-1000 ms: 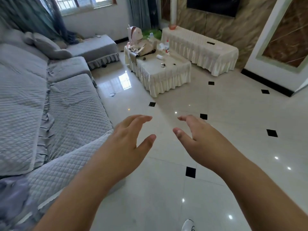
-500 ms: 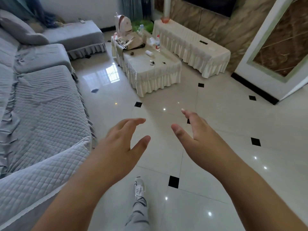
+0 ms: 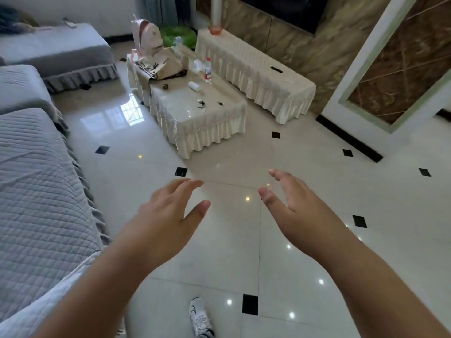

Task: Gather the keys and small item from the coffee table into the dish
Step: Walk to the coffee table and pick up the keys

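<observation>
The keys (image 3: 201,105) lie in a dark little clump on the glossy top of the coffee table (image 3: 185,120), towards its near end, with a small dark item (image 3: 220,103) a little to their right, apart from them. Touching the keys is a pale speck (image 3: 199,100), too small from here to tell whether it is the dish or whether anything lies in it.

Further back on the table are a white roll (image 3: 194,85), an upright red-capped bottle (image 3: 207,70) and a slumped cream bag (image 3: 162,67); its inside cannot be seen. A backpack (image 3: 146,35) stands behind it.

Well short of the table, over the shiny tiled floor (image 3: 244,240), the left hand (image 3: 166,215) and right hand (image 3: 292,211) are held out, fingers loosely spread, grasping nothing. A grey sofa (image 3: 36,191) runs along the left, and a white shoe (image 3: 200,318) shows below.
</observation>
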The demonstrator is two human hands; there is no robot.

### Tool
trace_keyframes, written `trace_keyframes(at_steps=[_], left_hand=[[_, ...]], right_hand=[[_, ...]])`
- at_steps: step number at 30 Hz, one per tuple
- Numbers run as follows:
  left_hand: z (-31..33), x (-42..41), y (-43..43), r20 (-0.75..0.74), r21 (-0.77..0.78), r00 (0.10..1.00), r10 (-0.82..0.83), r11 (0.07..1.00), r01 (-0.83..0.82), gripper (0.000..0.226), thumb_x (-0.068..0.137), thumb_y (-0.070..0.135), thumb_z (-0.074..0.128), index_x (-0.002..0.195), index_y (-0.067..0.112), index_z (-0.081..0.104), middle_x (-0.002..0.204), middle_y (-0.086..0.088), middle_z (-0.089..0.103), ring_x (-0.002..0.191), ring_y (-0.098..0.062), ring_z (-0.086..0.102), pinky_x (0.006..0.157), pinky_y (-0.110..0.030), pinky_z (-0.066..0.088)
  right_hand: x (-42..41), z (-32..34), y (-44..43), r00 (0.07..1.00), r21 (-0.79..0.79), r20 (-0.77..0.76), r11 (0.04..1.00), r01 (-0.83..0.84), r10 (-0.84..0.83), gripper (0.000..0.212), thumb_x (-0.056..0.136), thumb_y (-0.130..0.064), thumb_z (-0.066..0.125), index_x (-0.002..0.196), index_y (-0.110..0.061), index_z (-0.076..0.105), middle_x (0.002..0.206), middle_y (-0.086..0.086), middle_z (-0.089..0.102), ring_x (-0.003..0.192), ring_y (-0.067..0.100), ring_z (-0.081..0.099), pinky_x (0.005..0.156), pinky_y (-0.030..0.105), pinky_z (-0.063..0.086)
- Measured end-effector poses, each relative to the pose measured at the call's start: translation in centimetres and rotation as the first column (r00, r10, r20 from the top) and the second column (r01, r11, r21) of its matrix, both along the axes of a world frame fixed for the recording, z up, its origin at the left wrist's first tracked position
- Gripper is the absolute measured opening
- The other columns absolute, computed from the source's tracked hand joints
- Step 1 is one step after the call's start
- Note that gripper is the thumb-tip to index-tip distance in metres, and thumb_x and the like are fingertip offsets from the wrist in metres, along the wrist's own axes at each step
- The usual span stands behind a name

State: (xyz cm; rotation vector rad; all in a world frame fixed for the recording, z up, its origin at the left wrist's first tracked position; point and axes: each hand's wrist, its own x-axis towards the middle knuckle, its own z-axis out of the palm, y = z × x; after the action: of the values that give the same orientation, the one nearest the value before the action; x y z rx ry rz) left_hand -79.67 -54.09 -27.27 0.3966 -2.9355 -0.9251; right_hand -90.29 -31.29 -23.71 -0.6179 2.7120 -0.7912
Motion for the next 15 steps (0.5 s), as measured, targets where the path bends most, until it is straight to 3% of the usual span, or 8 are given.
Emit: trace_keyframes(at_steps=[7, 11, 13, 15], left_hand=[[0.5, -6.0, -4.8, -0.079, 0.057, 0.997, -0.017, 0.998, 0.022, 0.051, 0.085, 0.074, 0.031, 0.131, 0.052, 0.035, 0.133, 0.03, 0.037, 0.124, 0.001, 0.037, 0.098, -0.029, 0.035], [0.0, -9.8, -6.7, -0.053, 0.213, 0.997, 0.053, 0.976, -0.041, 0.052, 0.081, 0.073, 0.037, 0.129, 0.052, 0.043, 0.12, 0.03, 0.044, 0.116, 0.003, 0.043, 0.095, -0.028, 0.037], [0.1, -11.5, -7.4, -0.04, 0.198, 0.995, 0.087, 0.977, -0.077, 0.053, 0.08, 0.074, 0.037, 0.128, 0.052, 0.045, 0.112, 0.037, 0.042, 0.117, 0.003, 0.042, 0.096, -0.03, 0.037], [0.6, -13.2, -8.2, -0.038, 0.15, 0.992, 0.119, 0.982, -0.112, 0.052, 0.079, 0.075, 0.036, 0.126, 0.054, 0.044, 0.112, 0.035, 0.043, 0.113, 0.004, 0.043, 0.094, -0.029, 0.037]], right_hand=[[-7.4, 1.5, -4.0, 0.998, 0.017, -0.01, 0.998, 0.068, -0.067, 0.061, 0.093, -0.064, 0.033, 0.147, -0.035, 0.031, 0.151, -0.008, 0.038, 0.133, 0.017, 0.041, 0.105, 0.045, 0.037], [-11.3, 1.3, -6.7, 1.0, -0.013, -0.003, 1.0, 0.005, -0.005, 0.059, 0.094, -0.061, 0.036, 0.147, -0.034, 0.031, 0.151, -0.007, 0.038, 0.135, 0.017, 0.039, 0.107, 0.045, 0.036], [-13.9, 1.1, -7.6, 1.0, -0.03, -0.002, 1.0, -0.003, 0.003, 0.059, 0.095, -0.059, 0.037, 0.146, -0.032, 0.033, 0.15, -0.005, 0.039, 0.134, 0.017, 0.039, 0.107, 0.045, 0.035], [-16.9, 1.0, -8.6, 1.0, -0.046, -0.005, 0.999, 0.003, -0.003, 0.058, 0.095, -0.058, 0.038, 0.146, -0.031, 0.034, 0.15, -0.004, 0.04, 0.133, 0.019, 0.04, 0.106, 0.044, 0.035]])
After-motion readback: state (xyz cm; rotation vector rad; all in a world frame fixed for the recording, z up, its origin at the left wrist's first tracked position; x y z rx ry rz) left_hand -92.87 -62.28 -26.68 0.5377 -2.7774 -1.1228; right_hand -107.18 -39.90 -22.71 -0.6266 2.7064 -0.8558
